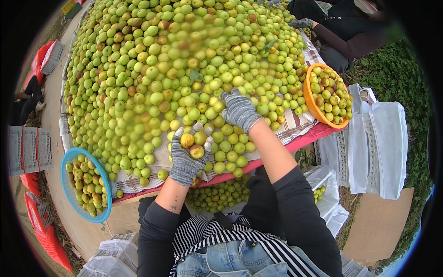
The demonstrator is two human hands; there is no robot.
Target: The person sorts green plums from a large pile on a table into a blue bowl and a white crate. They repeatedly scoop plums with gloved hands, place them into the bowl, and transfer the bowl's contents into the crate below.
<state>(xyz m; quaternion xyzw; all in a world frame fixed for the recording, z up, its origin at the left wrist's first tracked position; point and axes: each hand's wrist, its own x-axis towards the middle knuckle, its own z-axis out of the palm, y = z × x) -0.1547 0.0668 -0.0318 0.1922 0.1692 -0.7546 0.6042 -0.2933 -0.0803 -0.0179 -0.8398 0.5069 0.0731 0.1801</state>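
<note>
A wide heap of green fruit, which look like Indian jujubes, lies before me on a cloth-covered table. My left hand, in a grey knit glove, is turned palm up near the front edge. Its fingers curl around three yellowish, brown-blotched fruits. Farther in and to the right, my right hand, gloved alike, is palm down on the heap. Its fingertips reach among the fruit, and whether they grip one is hidden.
A blue basket and an orange basket of browned fruit stand at the left and right corners. More fruit sits below the table edge. Another person's gloved hand is at the far right. White-covered crates stand right.
</note>
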